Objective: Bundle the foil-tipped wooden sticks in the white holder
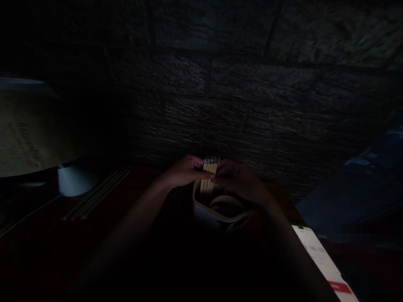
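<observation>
Left hand (185,172) and right hand (242,180) clasp bundled sticks (208,169) at an open box (204,213), seemingly needing steady fingers.

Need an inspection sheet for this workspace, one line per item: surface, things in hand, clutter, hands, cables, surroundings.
Surface: dark reddish-brown top, mostly in shadow; condition can't be judged.
Things in hand: bundle of light sticks, patterned at the upper end, above an open container with a rounded piece inside.
Clutter: long thin sticks and a pale object at left; phone, screen lit, at right.
Hands: left hand and right hand both hold the bundle.
Cables: nothing seen; dark areas can't be checked.
Surroundings: rough block wall behind; tan lettered item at left; bluish object at right; lighting very dim.
</observation>
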Available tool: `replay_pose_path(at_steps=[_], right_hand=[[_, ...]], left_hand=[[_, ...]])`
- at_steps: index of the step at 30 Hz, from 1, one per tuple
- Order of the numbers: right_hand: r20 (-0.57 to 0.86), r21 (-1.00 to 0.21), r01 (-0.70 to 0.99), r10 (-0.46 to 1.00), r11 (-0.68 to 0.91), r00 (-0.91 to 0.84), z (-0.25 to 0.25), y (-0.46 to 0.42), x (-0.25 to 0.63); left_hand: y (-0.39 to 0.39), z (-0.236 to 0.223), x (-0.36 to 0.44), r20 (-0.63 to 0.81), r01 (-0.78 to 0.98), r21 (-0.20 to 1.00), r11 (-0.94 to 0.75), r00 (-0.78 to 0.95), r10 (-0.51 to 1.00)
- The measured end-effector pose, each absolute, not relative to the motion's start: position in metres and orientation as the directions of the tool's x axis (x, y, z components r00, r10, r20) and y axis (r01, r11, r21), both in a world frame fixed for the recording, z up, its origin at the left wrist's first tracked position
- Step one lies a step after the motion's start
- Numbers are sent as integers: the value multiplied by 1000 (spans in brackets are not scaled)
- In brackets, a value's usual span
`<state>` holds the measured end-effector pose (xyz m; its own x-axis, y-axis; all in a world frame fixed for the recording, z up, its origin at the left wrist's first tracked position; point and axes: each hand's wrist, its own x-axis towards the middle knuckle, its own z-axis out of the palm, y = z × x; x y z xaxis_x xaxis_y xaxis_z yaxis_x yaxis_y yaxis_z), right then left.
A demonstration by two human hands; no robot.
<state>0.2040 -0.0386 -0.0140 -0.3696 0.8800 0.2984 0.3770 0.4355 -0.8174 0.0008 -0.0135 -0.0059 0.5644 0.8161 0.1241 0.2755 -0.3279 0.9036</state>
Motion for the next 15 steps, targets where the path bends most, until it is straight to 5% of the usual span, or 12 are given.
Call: replay_pose_path(at_steps=[15], right_hand=[[304, -917, 155, 895, 367, -326, -7, -41, 204]], left_hand=[[-11, -8, 2, 111, 235, 926, -296, 581, 806]])
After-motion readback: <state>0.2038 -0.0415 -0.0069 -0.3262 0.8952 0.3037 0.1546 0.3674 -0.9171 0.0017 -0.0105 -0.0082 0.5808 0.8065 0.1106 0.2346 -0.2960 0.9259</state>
